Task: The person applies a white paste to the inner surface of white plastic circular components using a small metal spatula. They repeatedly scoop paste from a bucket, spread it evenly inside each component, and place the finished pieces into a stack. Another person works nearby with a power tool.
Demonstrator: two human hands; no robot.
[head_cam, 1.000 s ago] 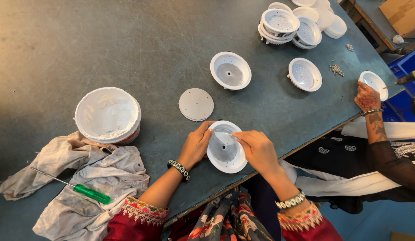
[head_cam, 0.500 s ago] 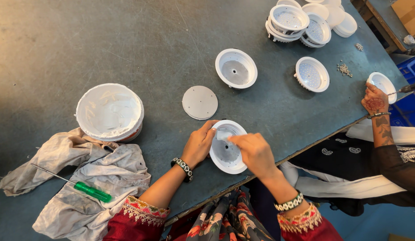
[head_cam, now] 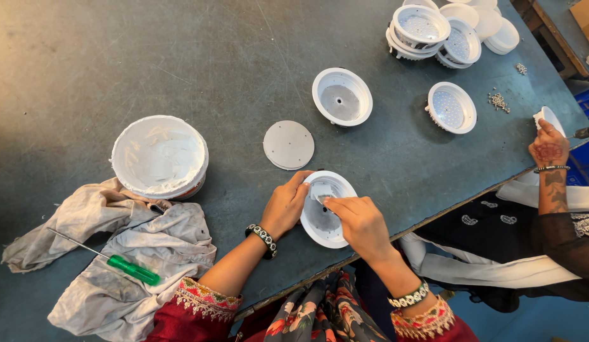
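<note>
A white round housing (head_cam: 318, 223) lies open side up near the table's front edge. My left hand (head_cam: 283, 206) grips its left rim, thumb and fingers curled over the edge. My right hand (head_cam: 361, 225) reaches in from the right, its fingertips drawn together on the grey inner floor near the top of the housing. Whether they pinch a small pale piece I cannot tell. A flat grey disc (head_cam: 288, 144) lies just beyond the housing.
A tub of white paste (head_cam: 158, 155) sits at the left, above a crumpled cloth (head_cam: 136, 253) with a green-handled screwdriver (head_cam: 126, 268). Two more housings (head_cam: 342, 96) (head_cam: 451, 106), a stack of housings (head_cam: 434, 28) and loose screws (head_cam: 497, 100) lie beyond. A co-worker's hand (head_cam: 548, 149) holds a housing at the right edge.
My right hand's fingertips have shifted from the middle of the housing toward its far side. My left hand stays on the rim. The co-worker's hand has barely moved.
</note>
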